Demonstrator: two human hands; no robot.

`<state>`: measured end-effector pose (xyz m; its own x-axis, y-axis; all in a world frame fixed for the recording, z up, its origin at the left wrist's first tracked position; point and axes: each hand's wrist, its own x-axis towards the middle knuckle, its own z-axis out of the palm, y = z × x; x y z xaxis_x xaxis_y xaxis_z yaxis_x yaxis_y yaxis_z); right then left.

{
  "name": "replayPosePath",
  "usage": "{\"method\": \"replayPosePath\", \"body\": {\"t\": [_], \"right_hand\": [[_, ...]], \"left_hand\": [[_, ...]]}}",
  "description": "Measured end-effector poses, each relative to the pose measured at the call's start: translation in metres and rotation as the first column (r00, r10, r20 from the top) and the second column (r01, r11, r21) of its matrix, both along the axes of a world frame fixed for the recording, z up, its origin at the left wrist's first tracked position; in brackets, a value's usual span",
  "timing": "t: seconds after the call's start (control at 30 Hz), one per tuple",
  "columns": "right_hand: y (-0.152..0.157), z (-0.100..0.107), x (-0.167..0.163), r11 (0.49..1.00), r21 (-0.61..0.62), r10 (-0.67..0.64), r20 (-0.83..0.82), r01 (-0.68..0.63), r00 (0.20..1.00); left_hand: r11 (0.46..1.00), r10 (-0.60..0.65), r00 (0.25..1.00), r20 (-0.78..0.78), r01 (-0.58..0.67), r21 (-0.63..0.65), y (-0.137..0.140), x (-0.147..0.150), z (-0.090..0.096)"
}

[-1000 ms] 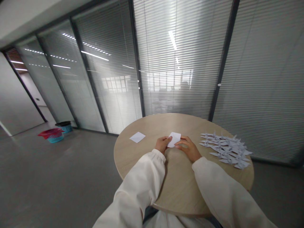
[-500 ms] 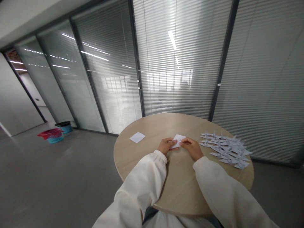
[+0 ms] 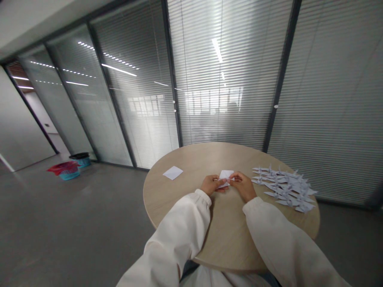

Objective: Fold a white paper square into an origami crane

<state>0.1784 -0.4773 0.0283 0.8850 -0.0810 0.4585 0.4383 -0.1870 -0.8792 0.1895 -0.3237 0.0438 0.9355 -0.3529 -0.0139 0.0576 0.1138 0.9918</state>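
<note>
Between my hands is a small white folded piece of paper, held just above the middle of the table. My left hand grips its left side, thumb on top and fingers beneath. On its right edge, my right hand pinches the paper between thumb and fingers. Both thumbs meet near the paper's centre, covering part of the folds. To the right lie several white folded paper cranes, grouped in close rows. A flat white paper square rests apart on the left.
The round wooden table has its near edge at my lap. Behind it stands a glass partition with blinds. On the floor at far left are a blue bin with a red liner and another with a black liner.
The folded paper has turned slightly between my hands. My left hand has shifted a little to the right, and its thumb has come closer to the right thumb.
</note>
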Motion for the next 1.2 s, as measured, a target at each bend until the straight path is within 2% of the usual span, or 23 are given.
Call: {"method": "replayPosePath", "body": {"t": [0.13, 0.33, 0.63, 0.9, 1.03, 1.2], "right_hand": [[0.002, 0.002, -0.002, 1.000, 0.028, 0.014, 0.011, -0.014, 1.000], [0.004, 0.006, -0.006, 0.999, 0.034, 0.040, 0.001, -0.040, 0.999], [0.000, 0.002, -0.004, 0.999, 0.010, 0.049, -0.020, -0.049, 0.999], [0.002, 0.006, -0.007, 0.983, 0.128, 0.142, -0.052, -0.135, 0.989], [0.005, 0.008, -0.010, 0.970, 0.197, 0.156, -0.060, -0.142, 0.986], [0.006, 0.009, -0.011, 0.974, 0.180, 0.155, -0.071, -0.140, 0.985]], "left_hand": [[0.999, 0.012, 0.999, -0.052, -0.011, 0.032, 0.000, -0.002, 0.003], [0.997, -0.036, 0.999, -0.012, 0.037, 0.069, 0.001, -0.004, 0.003], [0.998, -0.033, 0.999, -0.032, 0.034, 0.046, 0.001, -0.004, 0.003], [0.996, -0.026, 1.000, -0.011, 0.026, 0.080, 0.002, -0.001, 0.000], [0.993, -0.065, 0.998, 0.010, 0.064, 0.103, 0.002, -0.005, 0.003], [0.986, -0.138, 0.990, 0.010, 0.137, 0.099, 0.002, -0.006, 0.001]]}}
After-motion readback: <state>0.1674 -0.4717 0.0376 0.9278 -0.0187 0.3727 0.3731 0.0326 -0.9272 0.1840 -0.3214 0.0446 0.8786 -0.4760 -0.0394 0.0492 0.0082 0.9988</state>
